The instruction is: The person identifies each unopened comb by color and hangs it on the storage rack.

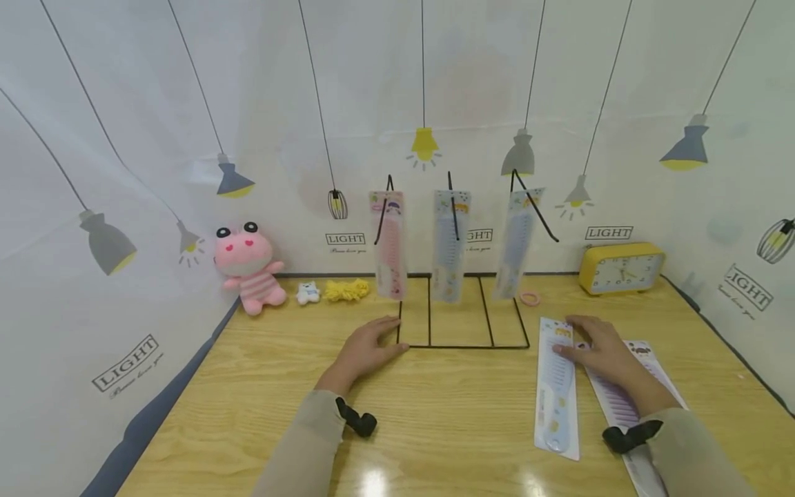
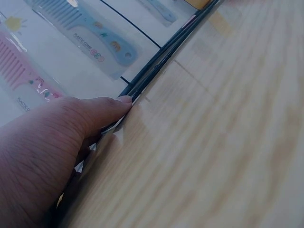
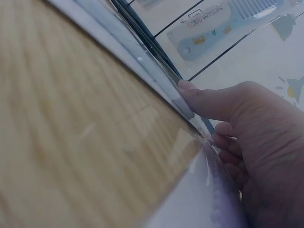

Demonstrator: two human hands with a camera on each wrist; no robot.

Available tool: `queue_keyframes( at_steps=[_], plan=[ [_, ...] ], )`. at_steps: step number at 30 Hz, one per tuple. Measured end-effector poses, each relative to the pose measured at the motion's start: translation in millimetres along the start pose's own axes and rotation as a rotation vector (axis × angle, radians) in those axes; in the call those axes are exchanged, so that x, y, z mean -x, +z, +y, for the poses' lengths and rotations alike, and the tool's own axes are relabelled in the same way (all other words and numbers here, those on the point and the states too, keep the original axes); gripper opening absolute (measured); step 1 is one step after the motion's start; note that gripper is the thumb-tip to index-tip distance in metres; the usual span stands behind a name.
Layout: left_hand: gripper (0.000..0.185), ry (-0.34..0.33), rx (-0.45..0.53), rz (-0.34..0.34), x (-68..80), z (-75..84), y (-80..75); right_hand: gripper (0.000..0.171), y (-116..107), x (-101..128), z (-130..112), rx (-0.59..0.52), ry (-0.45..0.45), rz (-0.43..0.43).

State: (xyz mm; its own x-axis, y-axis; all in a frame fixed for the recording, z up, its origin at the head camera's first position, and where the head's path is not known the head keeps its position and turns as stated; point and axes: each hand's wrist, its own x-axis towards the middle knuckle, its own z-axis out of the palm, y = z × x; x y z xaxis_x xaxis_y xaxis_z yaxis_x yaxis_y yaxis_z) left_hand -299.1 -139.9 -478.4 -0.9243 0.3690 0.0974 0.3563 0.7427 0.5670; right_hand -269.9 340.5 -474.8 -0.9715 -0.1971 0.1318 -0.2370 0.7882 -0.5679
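Three combs (image 1: 448, 246) hang on the rack (image 1: 462, 345), two more lie under the right hand (image 1: 605, 353), its grip spread flat, the left hand (image 1: 366, 352) likewise spread on the worktop (image 1: 447, 421).

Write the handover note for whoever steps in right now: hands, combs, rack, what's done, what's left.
Left hand: flat on the table, fingers touching the wire rack's base at its left corner, gripping nothing.
Right hand: fingertips pressing the top of the blue packaged comb lying on the table; a purple packaged comb lies partly under that hand.
Done: three packaged combs hang on the rack, pink, blue, blue.
Left: the two combs on the table are not yet hung.
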Motion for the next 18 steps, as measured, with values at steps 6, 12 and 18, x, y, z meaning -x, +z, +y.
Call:
queue_keyframes(
  at_steps=[6,12,18],
  plan=[
    [0.067,0.007,-0.004,0.004,-1.2,-1.7,0.7,0.089,-1.1,0.9,-0.1,-0.003,0.003,-0.008],
    [0.067,0.011,-0.006,0.003,-2.0,-1.7,0.0,0.088,-2.1,-0.8,2.2,-0.005,0.016,-0.017],
    [0.066,0.007,0.001,0.004,0.1,-0.3,0.6,0.091,-0.2,-2.2,3.1,-0.045,0.029,0.000]
  ],
)
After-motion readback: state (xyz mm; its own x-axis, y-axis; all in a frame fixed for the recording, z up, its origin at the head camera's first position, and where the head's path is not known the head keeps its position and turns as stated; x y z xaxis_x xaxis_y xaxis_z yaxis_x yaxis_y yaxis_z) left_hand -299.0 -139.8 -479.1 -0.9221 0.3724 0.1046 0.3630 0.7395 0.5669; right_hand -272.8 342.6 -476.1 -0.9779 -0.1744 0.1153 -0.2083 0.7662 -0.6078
